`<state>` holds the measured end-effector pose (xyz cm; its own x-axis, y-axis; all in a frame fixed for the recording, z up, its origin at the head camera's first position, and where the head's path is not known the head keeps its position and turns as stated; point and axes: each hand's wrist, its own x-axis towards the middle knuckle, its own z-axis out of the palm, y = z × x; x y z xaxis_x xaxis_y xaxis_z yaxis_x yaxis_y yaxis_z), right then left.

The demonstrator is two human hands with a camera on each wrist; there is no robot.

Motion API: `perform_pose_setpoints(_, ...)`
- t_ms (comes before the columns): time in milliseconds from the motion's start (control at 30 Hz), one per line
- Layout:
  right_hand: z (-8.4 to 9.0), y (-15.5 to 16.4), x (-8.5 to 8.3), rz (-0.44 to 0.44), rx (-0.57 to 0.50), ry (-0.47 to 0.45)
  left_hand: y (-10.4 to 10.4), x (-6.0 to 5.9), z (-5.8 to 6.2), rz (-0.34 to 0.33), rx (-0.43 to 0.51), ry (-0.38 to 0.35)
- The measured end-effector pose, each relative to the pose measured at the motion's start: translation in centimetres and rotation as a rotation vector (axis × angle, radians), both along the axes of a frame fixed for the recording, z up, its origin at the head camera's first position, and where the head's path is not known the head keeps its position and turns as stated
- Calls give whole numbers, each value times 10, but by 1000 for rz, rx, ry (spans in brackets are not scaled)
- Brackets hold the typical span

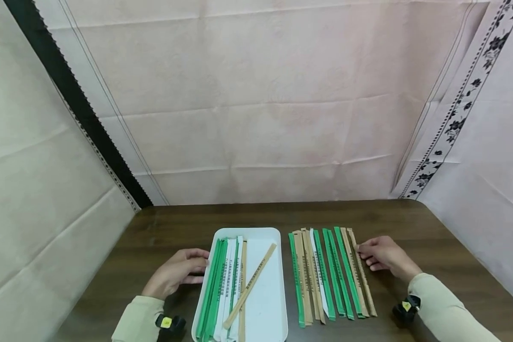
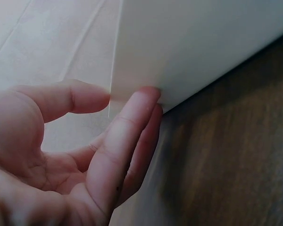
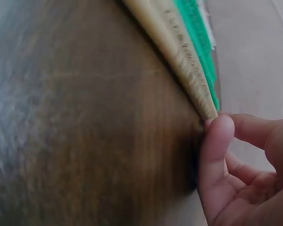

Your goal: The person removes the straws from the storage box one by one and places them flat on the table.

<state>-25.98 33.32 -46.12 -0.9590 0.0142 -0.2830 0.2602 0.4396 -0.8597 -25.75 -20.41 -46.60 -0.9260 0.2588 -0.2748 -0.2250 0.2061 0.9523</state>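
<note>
A white tray (image 1: 266, 297) lies on a dark wooden table (image 1: 432, 228) and holds several green, white and tan paper-sleeved chopsticks (image 1: 220, 285). One tan pair (image 1: 250, 286) lies slantwise across them. My left hand (image 1: 198, 266) rests against the tray's left rim. In the left wrist view the left hand (image 2: 125, 99) has its thumb and forefinger tips on the tray wall (image 2: 203, 42). A row of sleeved chopsticks (image 1: 325, 275) lies right of the tray. My right hand (image 1: 365, 254) touches the rightmost tan sleeve (image 1: 361, 278). In the right wrist view the right hand (image 3: 226, 129) meets the tan sleeve (image 3: 188, 70) at its end.
Pale cloth backdrops (image 1: 261, 118) close off the table at the back and both sides. Bare wood lies right of the chopstick row and left of the tray. A small black wrist device (image 1: 169, 323) sits on each sleeve cuff.
</note>
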Motion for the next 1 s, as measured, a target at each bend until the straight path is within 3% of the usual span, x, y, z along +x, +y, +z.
perform_pose_setpoints(133, 11, -10, -3, -20, 39, 46, 2, -3, 3, 5, 4, 10)
perform_pose_setpoints(233, 24, -24, -2, -13, -26, 66, 3, -3, 4, 10, 6, 14)
perform_pose_setpoints(400, 46, -79, 14, 77, -330, 45, 2, 1, 3, 26, 6, 1)
perform_pose_setpoints(500, 52, -125, 30, 176, -513, -15, 2, 3, 3, 40, 5, -10)
perform_pose_setpoints(600, 52, -166, 44, 265, -612, -106, 2, 2, 3, 44, 15, -12)
perform_pose_setpoints(667, 49, -189, 49, 288, -625, -173, 3, 2, 4, 44, 18, -7)
perform_pose_setpoints(800, 40, -223, 51, 252, -549, -267, 3, 2, 3, 42, 19, 5)
perform_pose_setpoints(867, 35, -233, 49, 237, -479, -270, 3, 3, 2, 40, 18, 6)
perform_pose_setpoints(1000, 28, -242, 39, 290, -314, -214, 1, 4, 0, 43, 24, 1)
